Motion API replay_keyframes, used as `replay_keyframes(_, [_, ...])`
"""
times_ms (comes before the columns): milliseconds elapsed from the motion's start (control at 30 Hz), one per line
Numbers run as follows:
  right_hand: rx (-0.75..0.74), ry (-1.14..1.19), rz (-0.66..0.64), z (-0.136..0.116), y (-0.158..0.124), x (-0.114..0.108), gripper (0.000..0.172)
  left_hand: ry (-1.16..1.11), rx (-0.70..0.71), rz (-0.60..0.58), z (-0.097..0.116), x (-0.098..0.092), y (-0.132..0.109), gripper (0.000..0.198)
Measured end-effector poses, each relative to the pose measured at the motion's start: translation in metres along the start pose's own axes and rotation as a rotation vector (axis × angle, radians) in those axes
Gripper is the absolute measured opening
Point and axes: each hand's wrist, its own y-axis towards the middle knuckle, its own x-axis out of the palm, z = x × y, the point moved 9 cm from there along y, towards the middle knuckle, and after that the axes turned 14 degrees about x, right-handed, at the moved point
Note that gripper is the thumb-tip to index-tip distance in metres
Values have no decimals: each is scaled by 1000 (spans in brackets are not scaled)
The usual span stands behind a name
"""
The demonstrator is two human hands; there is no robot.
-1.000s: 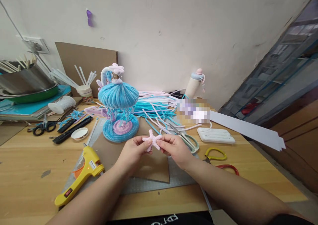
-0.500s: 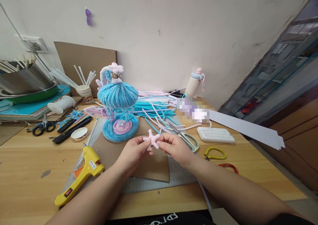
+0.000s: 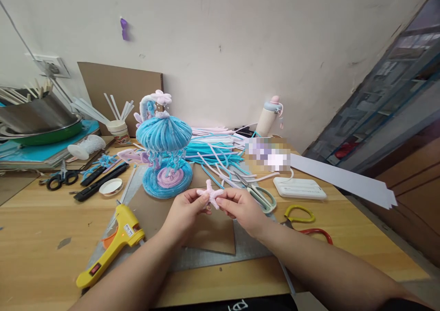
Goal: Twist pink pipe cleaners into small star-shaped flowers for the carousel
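Note:
Between my two hands, above the brown cardboard (image 3: 215,235), is a small pale pink starfish shape (image 3: 210,194) of fuzzy pipe cleaner. My left hand (image 3: 189,206) pinches it from the left, thumb on top. From the right, my right hand (image 3: 239,205) grips one of its arms between thumb and fingers. Some of the fingertips are hidden behind the star. Just beyond my hands stands a blue and pink jellyfish-shaped pipe cleaner piece (image 3: 164,134) on a round coiled base (image 3: 151,186).
A yellow glue gun (image 3: 125,231) lies left of my forearm. Pale green scissors (image 3: 263,199) and red-and-yellow-handled cutters (image 3: 302,214) are on the right, near a white power bank (image 3: 299,188). Blue, white and pink pipe cleaners (image 3: 216,153) spread behind. Black scissors (image 3: 62,178) lie far left.
My right fingers have closed further over the star's right side, and the star appears slightly turned. The whole view has shifted a little; the things on the table stay in place.

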Motion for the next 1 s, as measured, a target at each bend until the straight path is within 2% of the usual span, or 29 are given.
replay_keyframes(200, [-65,7,-29,-1,4,5,22,-318,-178,158,-17,-4,-4,13])
replay_keyframes(500, [-149,-90,50,-4,4,3,16,-443,-289,250,-23,-2,-11,6])
replay_keyframes(600, [-182,-175,69,-7,-2,8,16,-417,-235,256,-21,-4,-9,5])
replay_keyframes(733, [-189,-205,77,-10,-8,15,22,-314,-67,240,-13,-8,-1,19])
replay_keyframes(833, [-127,-148,53,-6,-7,18,21,-99,64,238,-4,-14,1,22])
replay_keyframes(1000, [58,-35,90,14,-1,16,22,247,214,272,16,-17,-4,20])
